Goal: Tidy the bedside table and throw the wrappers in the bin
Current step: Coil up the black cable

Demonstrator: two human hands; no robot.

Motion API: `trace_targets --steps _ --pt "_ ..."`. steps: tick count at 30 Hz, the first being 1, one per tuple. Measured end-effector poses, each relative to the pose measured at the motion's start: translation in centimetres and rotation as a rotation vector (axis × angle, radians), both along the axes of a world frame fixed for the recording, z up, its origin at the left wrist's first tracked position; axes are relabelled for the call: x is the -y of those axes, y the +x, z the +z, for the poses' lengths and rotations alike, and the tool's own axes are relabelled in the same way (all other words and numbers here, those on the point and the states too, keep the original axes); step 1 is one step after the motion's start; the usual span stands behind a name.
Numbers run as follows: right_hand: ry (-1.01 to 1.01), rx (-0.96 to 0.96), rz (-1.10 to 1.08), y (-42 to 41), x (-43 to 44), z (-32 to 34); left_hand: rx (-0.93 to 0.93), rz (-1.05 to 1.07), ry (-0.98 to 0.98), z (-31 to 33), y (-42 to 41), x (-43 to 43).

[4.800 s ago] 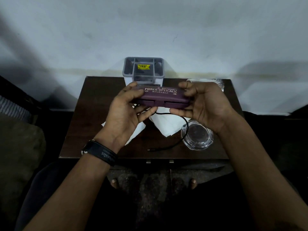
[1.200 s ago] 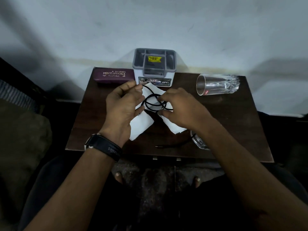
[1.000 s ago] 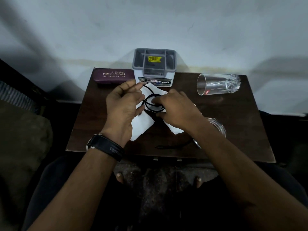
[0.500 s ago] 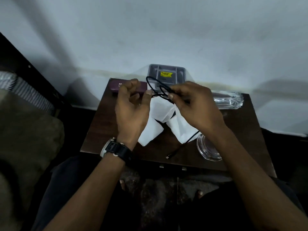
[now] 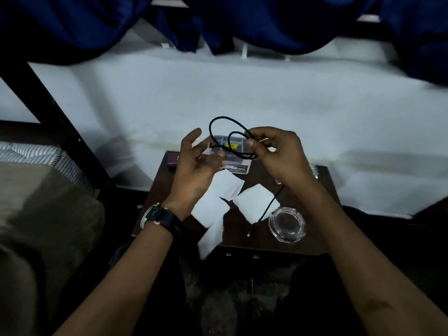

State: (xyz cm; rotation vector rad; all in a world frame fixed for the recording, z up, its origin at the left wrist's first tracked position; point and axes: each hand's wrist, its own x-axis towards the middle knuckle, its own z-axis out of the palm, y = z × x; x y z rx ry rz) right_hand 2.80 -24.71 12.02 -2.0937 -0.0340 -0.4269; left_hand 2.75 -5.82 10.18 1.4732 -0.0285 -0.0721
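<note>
The head camera looks down at two hands held up over a dark brown bedside table [image 5: 244, 241].

The right hand [image 5: 278, 156] pinches a black cable [image 5: 269, 205] between its thumb and curled fingers. The cable makes a few loops in the air above the back of the table. One end hangs down under the right hand, and its tip is close to the table top, near the front.

The left hand [image 5: 196, 163] is open, with its fingers loose and a little bent, and it holds nothing. The other end of the cable, with a small plug, is just beside these fingers. I cannot tell if it touches them. A black watch [image 5: 162, 218] is on the left wrist.

White papers [image 5: 254, 202] lie flat in the middle of the table, below the hands. One piece sticks out past the front edge. A clear glass ashtray [image 5: 287, 224] sits near the front right, just beside the papers.

At the back of the table stands a grey organizer box [image 5: 232, 163] with a yellow sticker. A purple glasses case [image 5: 173, 160] lies to its left, partly hidden by the left hand.

A bed [image 5: 36, 190] with a striped mattress is on the left. Blue curtains [image 5: 72, 25] hang across the top.
</note>
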Motion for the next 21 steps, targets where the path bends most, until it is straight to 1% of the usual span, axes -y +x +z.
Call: trace_targets --steps 1,2,4,6,7,8,10,13,21 --pt "-0.009 -0.013 -0.005 0.4 0.3 0.2 0.000 0.003 0.079 0.2 0.1 -0.1" --pt "-0.023 -0.022 -0.012 0.8 0.5 0.3 0.005 0.004 0.202 0.0 0.1 -0.3" --pt "-0.057 -0.021 -0.039 1.4 0.9 0.2 0.047 -0.041 0.561 -2.3 -0.3 -0.8" --pt "-0.071 -0.003 -0.065 1.1 1.0 -0.4 0.002 -0.211 0.892 -6.5 -2.3 -1.6" --pt "-0.074 0.006 -0.083 0.6 1.0 -0.6 -0.032 -0.298 0.997 -8.6 -3.4 -2.0" --pt "-0.077 0.008 -0.093 0.0 1.1 -1.2 -0.066 -0.346 1.049 -10.4 -4.4 -2.4" --pt "-0.095 0.011 -0.099 -0.7 1.5 -2.8 -0.078 -0.330 1.051 -12.6 -5.1 -2.7" --pt "-0.098 -0.014 -0.106 -1.3 1.9 -4.6 -0.007 -0.278 1.082 -13.2 -4.3 -2.8" --pt "-0.095 -0.036 -0.093 -0.8 2.6 -5.4 0.023 -0.209 1.089 -14.4 -3.3 -1.7"
